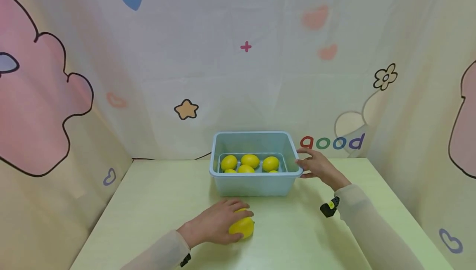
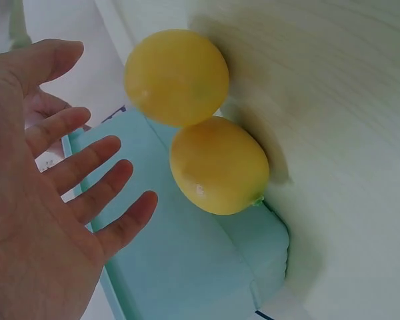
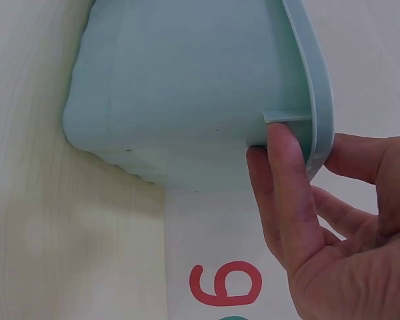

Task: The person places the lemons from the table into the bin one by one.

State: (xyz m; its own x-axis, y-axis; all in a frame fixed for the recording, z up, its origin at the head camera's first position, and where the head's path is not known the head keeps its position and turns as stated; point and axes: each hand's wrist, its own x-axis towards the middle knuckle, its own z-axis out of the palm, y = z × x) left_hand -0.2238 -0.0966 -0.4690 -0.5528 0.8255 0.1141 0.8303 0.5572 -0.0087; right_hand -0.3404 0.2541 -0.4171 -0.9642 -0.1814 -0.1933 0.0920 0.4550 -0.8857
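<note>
My left hand (image 1: 219, 222) hovers over yellow lemons (image 1: 243, 226) on the table in front of the bin, hiding part of them in the head view. Two lemons, an upper one (image 2: 177, 77) and a lower one (image 2: 220, 167), touch each other in the left wrist view. The fingers of that hand (image 2: 60, 167) are spread beside them, with a gap between. With thumb and fingers, my right hand (image 3: 320, 213) pinches the rim of the light blue plastic bin (image 1: 256, 185) at its right side. Several lemons (image 1: 250, 161) lie inside the bin.
The pale wooden table (image 1: 160, 204) ends at a printed curtain (image 1: 186, 63) behind the bin. More curtain hangs along both sides. Small black devices (image 1: 329, 207) are worn at the wrists.
</note>
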